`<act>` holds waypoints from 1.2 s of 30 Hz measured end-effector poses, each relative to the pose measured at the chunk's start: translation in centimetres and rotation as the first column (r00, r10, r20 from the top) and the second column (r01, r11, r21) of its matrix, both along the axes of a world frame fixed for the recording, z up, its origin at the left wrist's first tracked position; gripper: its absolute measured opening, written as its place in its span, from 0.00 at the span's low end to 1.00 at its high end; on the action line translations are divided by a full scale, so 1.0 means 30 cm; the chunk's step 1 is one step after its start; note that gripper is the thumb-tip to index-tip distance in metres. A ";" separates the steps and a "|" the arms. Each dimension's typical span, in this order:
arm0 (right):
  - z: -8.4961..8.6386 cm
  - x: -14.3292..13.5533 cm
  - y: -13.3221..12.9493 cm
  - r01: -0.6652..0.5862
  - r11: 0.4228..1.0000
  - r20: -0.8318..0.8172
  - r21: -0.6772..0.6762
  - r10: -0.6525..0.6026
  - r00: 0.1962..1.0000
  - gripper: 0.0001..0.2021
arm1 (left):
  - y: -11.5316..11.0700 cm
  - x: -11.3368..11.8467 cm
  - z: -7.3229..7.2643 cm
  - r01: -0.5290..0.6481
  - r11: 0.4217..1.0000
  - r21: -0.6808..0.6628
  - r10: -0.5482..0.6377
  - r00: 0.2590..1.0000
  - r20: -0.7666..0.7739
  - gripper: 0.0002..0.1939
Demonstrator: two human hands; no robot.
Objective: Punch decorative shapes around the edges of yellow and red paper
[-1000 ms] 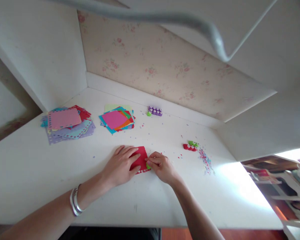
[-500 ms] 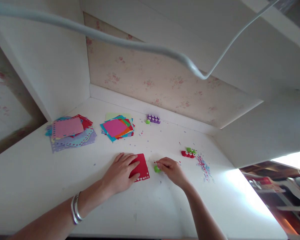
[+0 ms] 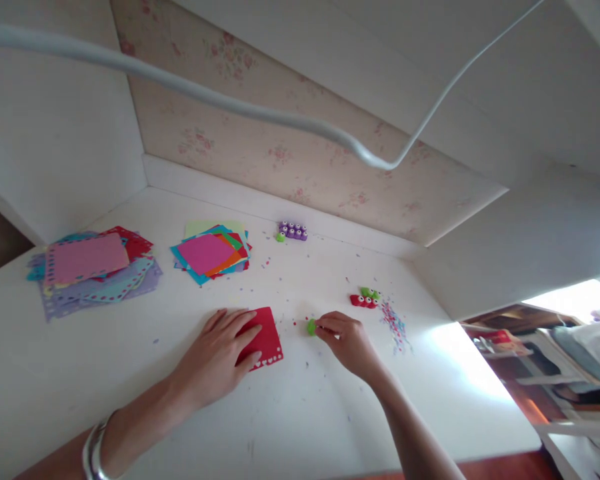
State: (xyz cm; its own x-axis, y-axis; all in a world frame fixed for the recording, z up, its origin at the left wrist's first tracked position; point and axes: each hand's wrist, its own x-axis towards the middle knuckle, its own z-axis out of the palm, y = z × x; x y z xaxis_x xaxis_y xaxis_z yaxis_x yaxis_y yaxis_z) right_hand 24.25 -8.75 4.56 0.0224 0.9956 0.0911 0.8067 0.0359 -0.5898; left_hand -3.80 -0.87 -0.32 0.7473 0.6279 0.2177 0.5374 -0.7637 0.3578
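A shiny silver bracelet (image 3: 92,450), a broad curved band with pale highlights and darker streaks, circles the left forearm (image 3: 147,417) above the wrist. Left hand (image 3: 219,357) and right hand (image 3: 346,340) are bare, as is the right forearm (image 3: 405,417) as far as it shows.

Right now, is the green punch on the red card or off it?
Off it. The green punch is in the right hand, with white tabletop showing between it and the red card under the left hand.
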 end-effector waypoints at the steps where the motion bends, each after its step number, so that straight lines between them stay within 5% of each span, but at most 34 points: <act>1: 0.010 0.015 -0.001 0.006 1.000 -0.020 -0.005 -0.007 1.000 0.09 | 0.000 0.001 -0.001 -0.002 1.000 -0.001 0.002 1.000 -0.002 0.20; 9: 0.034 0.296 0.044 0.311 0.950 -0.045 0.041 -0.309 0.950 0.09 | 0.004 0.001 -0.013 0.005 1.000 0.010 -0.005 1.000 0.005 0.20; 15: 0.061 0.502 0.108 0.499 0.864 0.156 0.069 -0.504 0.850 0.14 | 0.009 0.001 -0.017 0.014 0.999 0.035 -0.014 1.000 0.001 0.21; 22: 0.035 0.600 0.154 0.501 0.863 0.255 0.071 -0.501 0.827 0.14 | 0.013 0.001 -0.022 0.021 0.999 0.029 -0.020 0.999 -0.032 0.21; 36: -0.040 0.602 0.199 0.338 0.941 0.461 0.012 -0.305 0.833 0.11 | 0.009 -0.001 -0.013 0.016 1.000 0.016 -0.016 1.000 -0.002 0.21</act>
